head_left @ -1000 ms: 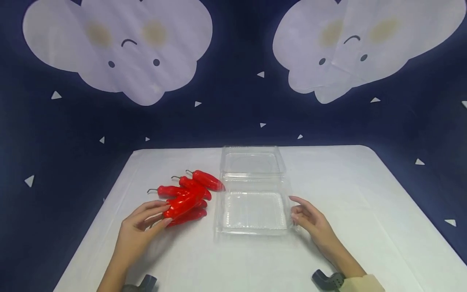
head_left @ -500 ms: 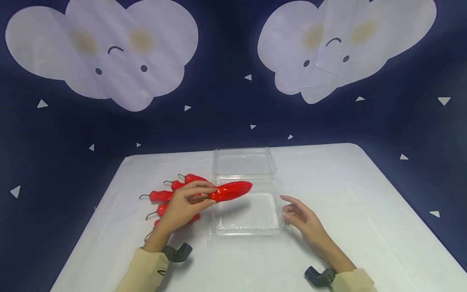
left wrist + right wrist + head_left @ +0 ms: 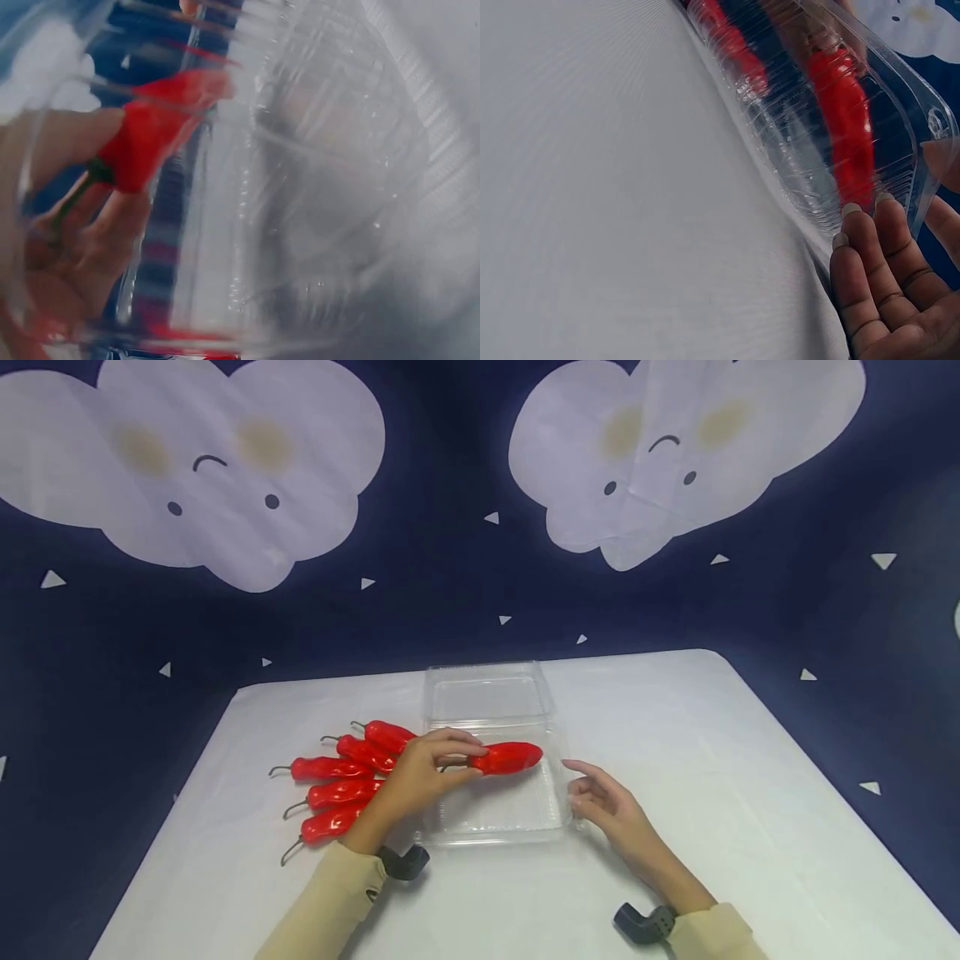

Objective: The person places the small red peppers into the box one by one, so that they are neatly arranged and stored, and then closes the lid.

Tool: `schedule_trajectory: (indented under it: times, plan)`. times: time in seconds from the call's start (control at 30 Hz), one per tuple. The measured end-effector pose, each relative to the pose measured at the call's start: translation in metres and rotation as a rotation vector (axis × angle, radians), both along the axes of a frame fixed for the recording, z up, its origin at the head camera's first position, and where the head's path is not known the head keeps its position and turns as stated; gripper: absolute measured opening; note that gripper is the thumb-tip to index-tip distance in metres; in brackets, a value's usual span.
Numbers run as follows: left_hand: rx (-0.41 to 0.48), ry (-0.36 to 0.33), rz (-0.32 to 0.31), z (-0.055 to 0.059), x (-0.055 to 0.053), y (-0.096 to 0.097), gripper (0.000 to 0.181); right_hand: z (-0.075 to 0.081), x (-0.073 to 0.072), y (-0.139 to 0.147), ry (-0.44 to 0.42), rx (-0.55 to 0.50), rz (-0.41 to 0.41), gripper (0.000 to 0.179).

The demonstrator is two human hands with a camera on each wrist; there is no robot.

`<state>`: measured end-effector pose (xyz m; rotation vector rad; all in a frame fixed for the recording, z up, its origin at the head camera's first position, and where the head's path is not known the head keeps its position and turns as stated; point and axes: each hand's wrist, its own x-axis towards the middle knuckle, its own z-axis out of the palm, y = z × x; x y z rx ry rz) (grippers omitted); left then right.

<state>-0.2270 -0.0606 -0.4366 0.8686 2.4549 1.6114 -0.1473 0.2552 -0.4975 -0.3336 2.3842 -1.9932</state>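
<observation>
My left hand (image 3: 420,777) pinches a red chili pepper (image 3: 512,758) near its stem end, above the base of a clear plastic clamshell container (image 3: 495,837). The pepper's tip points right, and in the left wrist view the green stem of the pepper (image 3: 161,124) hangs inside the hand. At the container's right side, my right hand (image 3: 615,818) holds the edge. The right wrist view has fingertips (image 3: 853,211) against the outer wall, with the thumb by the rim. Through the clear plastic the held pepper (image 3: 847,127) shows there.
Several more red chili peppers (image 3: 326,768) lie fanned out left of the container, stems leftward, some partly behind the left hand. The container's lid (image 3: 486,697) lies open toward the back. A white-covered table (image 3: 660,727) meets a dark blue cloud-print backdrop (image 3: 442,527).
My left hand has lifted one pepper from the pile and carried it right, over the container. The right hand keeps its place at the container's edge. The head view has shifted slightly.
</observation>
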Motion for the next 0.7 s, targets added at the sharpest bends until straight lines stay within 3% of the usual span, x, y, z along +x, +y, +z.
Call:
schedule_trajectory:
  times: [0.13, 0.27, 0.37, 0.53, 0.7]
  plan:
    - [-0.084, 0.039, 0.025, -0.001, -0.001, 0.005, 0.032, 0.001, -0.001, 0.0, 0.004, -0.012, 0.013, 0.051]
    - [-0.199, 0.154, 0.027, -0.003, -0.001, 0.007, 0.033, 0.0, -0.001, -0.001, 0.023, -0.022, 0.019, 0.051]
    - [-0.289, 0.241, 0.066, -0.005, 0.002, 0.007, 0.037, -0.001, -0.001, -0.002, 0.044, -0.023, 0.026, 0.051]
    - [-0.424, 0.323, 0.125, -0.011, 0.005, 0.011, 0.043, 0.0, -0.001, -0.003, 0.043, -0.01, 0.018, 0.051]
    - [-0.473, 0.39, 0.185, -0.016, 0.005, 0.016, 0.042, 0.0, 0.001, -0.002, 0.022, -0.009, 0.002, 0.052]
